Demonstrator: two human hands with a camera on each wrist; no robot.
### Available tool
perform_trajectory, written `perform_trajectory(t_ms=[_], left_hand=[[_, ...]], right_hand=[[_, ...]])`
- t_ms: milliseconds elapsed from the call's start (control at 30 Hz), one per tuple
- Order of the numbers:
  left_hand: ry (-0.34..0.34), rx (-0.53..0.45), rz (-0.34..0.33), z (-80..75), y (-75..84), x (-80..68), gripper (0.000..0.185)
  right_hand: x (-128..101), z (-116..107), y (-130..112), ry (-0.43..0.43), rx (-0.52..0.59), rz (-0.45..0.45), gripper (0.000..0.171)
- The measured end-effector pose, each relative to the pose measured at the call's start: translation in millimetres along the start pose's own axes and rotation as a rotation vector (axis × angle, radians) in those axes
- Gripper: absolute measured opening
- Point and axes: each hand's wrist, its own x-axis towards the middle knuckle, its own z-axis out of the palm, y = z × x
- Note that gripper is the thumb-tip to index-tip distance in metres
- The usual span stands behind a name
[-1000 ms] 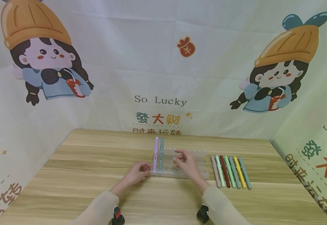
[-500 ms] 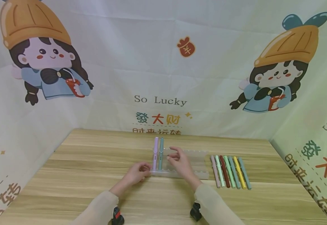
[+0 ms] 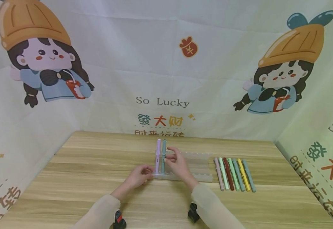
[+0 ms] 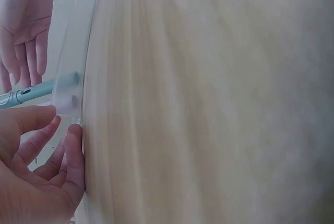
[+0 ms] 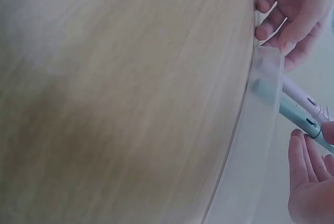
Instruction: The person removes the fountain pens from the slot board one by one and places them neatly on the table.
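A clear pen rack (image 3: 202, 177) with notched edges lies on the table, holding a lilac pen (image 3: 158, 149) and a teal pen (image 3: 164, 147) side by side at its left end. My left hand (image 3: 139, 176) pinches the rack's near left corner; in the left wrist view its thumb (image 4: 39, 116) lies against the rack's end. My right hand (image 3: 179, 164) is over the rack, beside the teal pen. In the right wrist view its thumb (image 5: 328, 131) overlaps that pen, and its extended fingers (image 5: 298, 156) lie just below it. Whether they press on the pen cannot be told.
Right of the rack, several capped pens lie in a row, including a dark red pen (image 3: 228, 175) and a yellow pen (image 3: 244, 175). The wooden table (image 3: 97, 159) meets a printed cloth backdrop (image 3: 120, 79) at the back and sides.
My right hand has moved left across the rack to the teal pen, with its fingers in much the same shape. My left hand has stayed at the rack's corner.
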Motion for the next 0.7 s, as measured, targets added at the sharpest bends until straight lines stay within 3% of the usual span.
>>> perform_trajectory(t_ms=[700], left_hand=[[0.004,0.004,-0.004,-0.2,3.5,-2.1,0.016]], right_hand=[[4.0,6.0,2.3,0.000,-0.093,0.036,0.047]])
